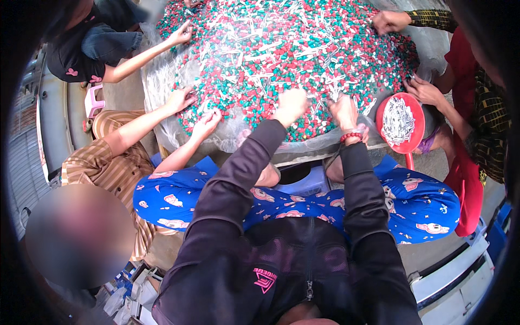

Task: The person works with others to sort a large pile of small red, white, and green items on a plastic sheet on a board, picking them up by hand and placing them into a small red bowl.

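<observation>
A broad heap of small red, green and white pieces (260, 59), mixed with long thin white pieces, covers the work surface before me. My left hand (290, 106) is over its near edge, fingers curled together; what they hold, if anything, is hidden. Just to its right, my right hand (345, 112) reaches down among the pieces with fingertips drawn together near some white ones. I cannot make out anything in its grip. A red beaded bracelet (351, 136) circles that wrist. Close by on the right, a red long-handled scoop (420, 127) holds many thin white pieces (398, 122).
Clear plastic sheeting (162, 81) lies under the heap. Co-workers' hands (181, 101) work at the left edge, and others' hands (425, 90) at the right. A pink stool (95, 101) stands at the left. Below the near edge sits a pale blue plastic container (306, 184).
</observation>
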Demonstrator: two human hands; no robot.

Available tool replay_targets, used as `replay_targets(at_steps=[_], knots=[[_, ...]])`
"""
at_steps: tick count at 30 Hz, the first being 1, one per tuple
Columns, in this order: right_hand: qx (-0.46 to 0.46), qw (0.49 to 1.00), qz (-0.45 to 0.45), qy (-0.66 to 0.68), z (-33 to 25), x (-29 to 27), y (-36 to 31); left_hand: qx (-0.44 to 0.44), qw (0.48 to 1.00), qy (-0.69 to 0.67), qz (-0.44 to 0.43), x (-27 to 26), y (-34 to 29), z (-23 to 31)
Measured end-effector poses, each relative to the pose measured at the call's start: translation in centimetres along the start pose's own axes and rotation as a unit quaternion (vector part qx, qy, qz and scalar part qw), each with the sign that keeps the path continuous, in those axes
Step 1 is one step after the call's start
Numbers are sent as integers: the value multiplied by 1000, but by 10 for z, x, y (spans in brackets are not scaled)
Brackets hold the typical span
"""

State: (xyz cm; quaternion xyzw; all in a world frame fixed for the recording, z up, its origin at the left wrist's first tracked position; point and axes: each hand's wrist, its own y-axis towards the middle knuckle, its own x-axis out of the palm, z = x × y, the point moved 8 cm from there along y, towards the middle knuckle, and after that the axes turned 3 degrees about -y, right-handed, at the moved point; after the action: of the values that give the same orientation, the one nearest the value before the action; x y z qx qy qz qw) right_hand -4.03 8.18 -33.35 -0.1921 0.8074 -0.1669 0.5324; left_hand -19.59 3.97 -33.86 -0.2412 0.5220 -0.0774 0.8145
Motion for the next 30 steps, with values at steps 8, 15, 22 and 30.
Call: replay_targets(at_steps=[8,15,22,30], knots=[[-80,994,-79,-10,-28,41,1,123,979,-58,151,-73,1,-34],[-121,951,-55,279,29,50,11,270,959,-45,73,-4,-22,33],[-20,699,-229,677,-17,-1,2,297,932,187,95,-7,-31,12],[-82,602,-284,742,-40,-1,-15,265,937,225,11,27,-19,24]])
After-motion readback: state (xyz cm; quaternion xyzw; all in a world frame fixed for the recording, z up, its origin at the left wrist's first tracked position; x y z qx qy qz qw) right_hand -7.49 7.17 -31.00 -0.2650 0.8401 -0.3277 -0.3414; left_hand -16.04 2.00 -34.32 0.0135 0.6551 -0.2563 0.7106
